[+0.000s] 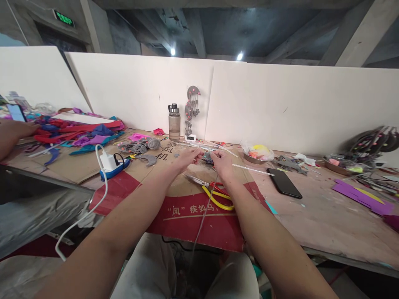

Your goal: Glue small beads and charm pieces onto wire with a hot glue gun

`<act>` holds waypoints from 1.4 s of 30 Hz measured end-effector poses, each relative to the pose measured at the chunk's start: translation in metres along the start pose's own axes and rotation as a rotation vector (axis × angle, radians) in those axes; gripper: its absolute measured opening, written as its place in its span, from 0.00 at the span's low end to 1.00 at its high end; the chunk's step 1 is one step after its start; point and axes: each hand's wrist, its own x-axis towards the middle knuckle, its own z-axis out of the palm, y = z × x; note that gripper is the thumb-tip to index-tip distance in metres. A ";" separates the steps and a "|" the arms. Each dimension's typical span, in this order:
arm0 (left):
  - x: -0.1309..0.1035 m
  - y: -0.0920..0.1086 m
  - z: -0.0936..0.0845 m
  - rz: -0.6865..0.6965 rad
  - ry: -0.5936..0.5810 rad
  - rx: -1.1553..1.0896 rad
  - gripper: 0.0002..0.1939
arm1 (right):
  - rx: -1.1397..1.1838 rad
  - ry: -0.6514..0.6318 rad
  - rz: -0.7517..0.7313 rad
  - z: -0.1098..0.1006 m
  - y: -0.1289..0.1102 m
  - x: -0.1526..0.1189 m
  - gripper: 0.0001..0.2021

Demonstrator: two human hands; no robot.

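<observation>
My left hand (pixel 189 159) is over the cardboard with its fingers bent and the tips close together. Facing it, my right hand (pixel 223 162) is closed in a pinch. A small dark grey piece (pixel 206 158) shows between the two hands, too small to make out. From under my right hand a thin grey cord (pixel 203 218) runs down across the cardboard and over its front edge. Just below the hands lie scissors with yellow handles (pixel 220 204), blades pointing left. A red-handled tool (pixel 217 185) lies against them, partly hidden by my right wrist.
Printed cardboard (pixel 199 230) covers the table. A water bottle (pixel 174 124) and a hanging grey ornament (pixel 192 104) are behind. A phone (pixel 283 182) and a bowl (pixel 257 153) lie right; a blue power strip (pixel 114 168), coloured cloth (pixel 84 133) and another person's hand (pixel 15 132) are left.
</observation>
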 end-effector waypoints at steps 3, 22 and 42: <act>-0.003 0.003 -0.001 -0.005 -0.172 -0.111 0.15 | -0.003 0.002 -0.008 0.000 -0.001 -0.001 0.10; -0.005 0.010 0.013 0.093 0.032 0.130 0.03 | -0.087 0.085 -0.234 0.004 0.003 -0.005 0.05; -0.008 0.012 0.013 0.130 0.103 0.227 0.09 | -0.177 0.050 -0.348 0.002 -0.002 -0.008 0.11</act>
